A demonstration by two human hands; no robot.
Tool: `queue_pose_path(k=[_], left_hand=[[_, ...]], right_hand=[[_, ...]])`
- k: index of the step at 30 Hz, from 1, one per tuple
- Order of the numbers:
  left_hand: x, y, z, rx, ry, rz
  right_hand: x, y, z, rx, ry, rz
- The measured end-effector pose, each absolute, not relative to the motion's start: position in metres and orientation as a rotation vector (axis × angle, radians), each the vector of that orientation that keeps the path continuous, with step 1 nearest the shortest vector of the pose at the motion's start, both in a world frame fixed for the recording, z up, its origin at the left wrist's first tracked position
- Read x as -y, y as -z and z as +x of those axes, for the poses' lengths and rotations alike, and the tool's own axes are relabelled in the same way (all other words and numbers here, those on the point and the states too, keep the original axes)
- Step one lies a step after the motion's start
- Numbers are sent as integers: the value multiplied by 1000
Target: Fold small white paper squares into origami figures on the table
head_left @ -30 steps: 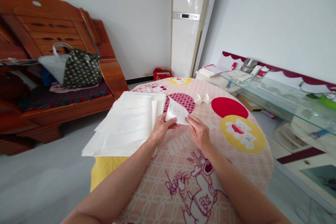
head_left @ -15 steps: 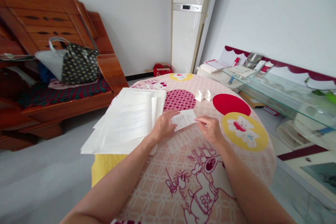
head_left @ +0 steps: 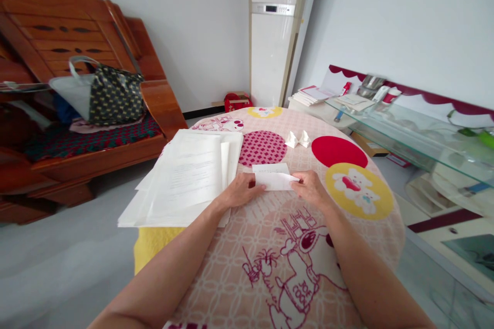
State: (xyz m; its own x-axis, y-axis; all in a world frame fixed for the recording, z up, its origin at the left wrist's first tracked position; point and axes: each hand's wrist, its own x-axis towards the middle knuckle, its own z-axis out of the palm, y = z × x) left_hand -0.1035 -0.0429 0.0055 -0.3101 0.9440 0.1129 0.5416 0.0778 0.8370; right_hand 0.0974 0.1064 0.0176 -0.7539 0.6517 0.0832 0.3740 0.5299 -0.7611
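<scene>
A small white paper slip (head_left: 273,176) with printed lines lies on the round table's pink cartoon cloth (head_left: 285,247), its near edge turned up along a fold. My left hand (head_left: 241,190) pinches the slip's left end with curled fingers. At the slip's right end my right hand (head_left: 312,188) does the same, fingers closed on the folded edge. Just left of my left hand sits a stack of white sheets (head_left: 185,177), overhanging the table's left side.
Two small folded white paper pieces (head_left: 297,139) rest farther back on the cloth. A wooden bench (head_left: 83,113) with a patterned bag (head_left: 110,95) stands at left. A tall white unit (head_left: 272,31) stands behind, and a glass shelf (head_left: 409,128) with clutter runs along the right.
The slip went from held up and tilted to lying on the cloth. Its near edge has since been folded over, and both hands have moved lower onto it.
</scene>
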Motion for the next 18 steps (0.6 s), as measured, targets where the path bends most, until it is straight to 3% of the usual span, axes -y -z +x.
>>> queue_pose_path(k=[6, 18], left_hand=[[38, 1, -105, -1953, -971, 1427], [36, -6, -93, -2280, -910, 1434]], right_hand=[[-113, -8, 97, 2290, -1507, -1026], [-112, -15, 100, 2229, -1682, -1113]])
